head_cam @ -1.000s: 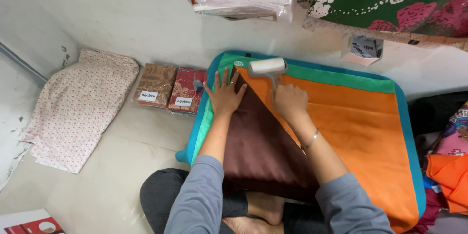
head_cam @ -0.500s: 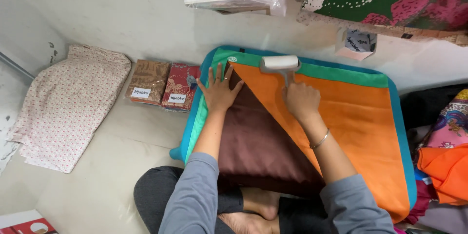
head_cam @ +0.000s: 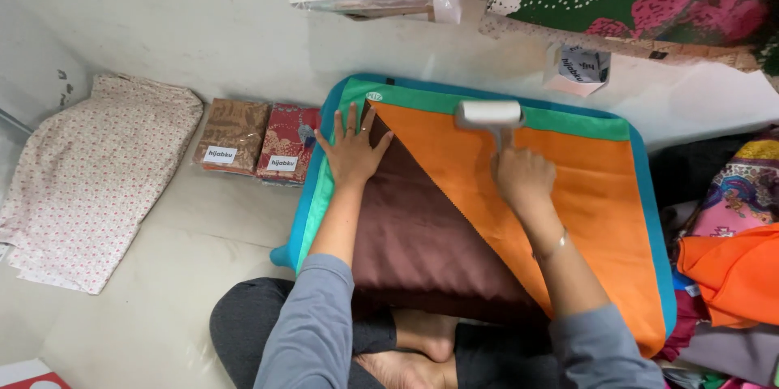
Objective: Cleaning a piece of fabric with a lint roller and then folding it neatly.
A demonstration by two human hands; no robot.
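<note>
— Step in hand? Lint-rolling, by the look: right hand point(head_cam: 522, 179) closed tight round the handle of the roller point(head_cam: 488, 113), whose white drum lies on the orange cloth point(head_cam: 584, 194) near its far edge, just beside the green layer point(head_cam: 422, 98).

— And the left hand point(head_cam: 350, 154)? Flat, fingers spread, gripping nothing; pressing the far corner of the brown cloth point(head_cam: 414, 235), left of the roller.

— Next move? Probably a steady draw toward the near side, keeping the drum flat and the cloths pinned. Packets point(head_cam: 260, 144) further left on the floor point(head_cam: 162, 292), untouched.
</note>
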